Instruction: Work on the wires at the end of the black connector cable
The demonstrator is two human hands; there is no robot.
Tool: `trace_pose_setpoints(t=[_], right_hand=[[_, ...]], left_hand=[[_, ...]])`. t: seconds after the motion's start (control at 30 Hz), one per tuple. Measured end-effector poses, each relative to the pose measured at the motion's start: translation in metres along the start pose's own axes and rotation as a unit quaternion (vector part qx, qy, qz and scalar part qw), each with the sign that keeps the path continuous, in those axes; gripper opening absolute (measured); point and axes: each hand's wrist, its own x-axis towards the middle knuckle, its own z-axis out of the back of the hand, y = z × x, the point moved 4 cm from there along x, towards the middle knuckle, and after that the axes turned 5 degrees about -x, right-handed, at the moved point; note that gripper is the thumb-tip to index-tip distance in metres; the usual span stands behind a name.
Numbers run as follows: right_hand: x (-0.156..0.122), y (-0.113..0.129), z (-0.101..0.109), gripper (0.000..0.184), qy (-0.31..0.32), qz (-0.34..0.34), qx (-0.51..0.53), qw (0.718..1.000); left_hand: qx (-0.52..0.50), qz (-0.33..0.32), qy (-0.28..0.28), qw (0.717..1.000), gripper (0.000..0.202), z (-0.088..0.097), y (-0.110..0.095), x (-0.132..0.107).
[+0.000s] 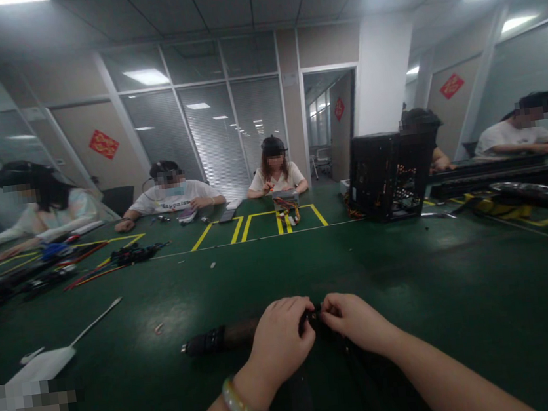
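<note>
A long black tube-like thing (213,340) lies across the table in front of me. Its left end has a ridged collar and a small metal tip. My left hand (283,333), with a pale bangle (246,405) at the wrist, is curled over its right part. My right hand (354,322) pinches a small dark part at that end, its fingertips close to the left ones. The pinched part is mostly hidden. Dark strips or legs (349,355) run from there toward me between my forearms; their kind is hard to make out.
The green table (465,316) carries yellow tape marks. At left lie a white object with a thin rod (96,321) and bundled cables (135,253). A black computer case (382,180) stands at back right, and a wired grey box (285,196) in the middle. Several people sit around.
</note>
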Motion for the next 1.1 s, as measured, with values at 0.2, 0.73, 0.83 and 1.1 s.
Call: trace_pose_setpoints(t=[0.2, 0.73, 0.83, 1.1], right_hand=[[0.0013, -0.0002, 0.0000, 0.013, 0.003, -0.004, 0.002, 1.000], [0.0014, -0.0034, -0.0018, 0.014, 0.018, 0.002, 0.041, 0.999], [0.0018, -0.0030, -0.0013, 0.014, 0.010, 0.007, 0.029, 1.000], [0.0015, -0.0069, -0.0033, 0.014, 0.033, -0.009, 0.056, 0.998]], left_hand=[[0.011, 0.005, 0.021, 1.000, 0.013, -0.0027, 0.0021, 0.0014], [-0.003, -0.018, 0.031, 0.999, 0.016, -0.0049, 0.0040, 0.0017], [-0.001, -0.015, 0.029, 0.999, 0.016, -0.0046, 0.0044, 0.0018], [-0.002, -0.010, 0.029, 1.000, 0.016, -0.0050, 0.0059, 0.0015]])
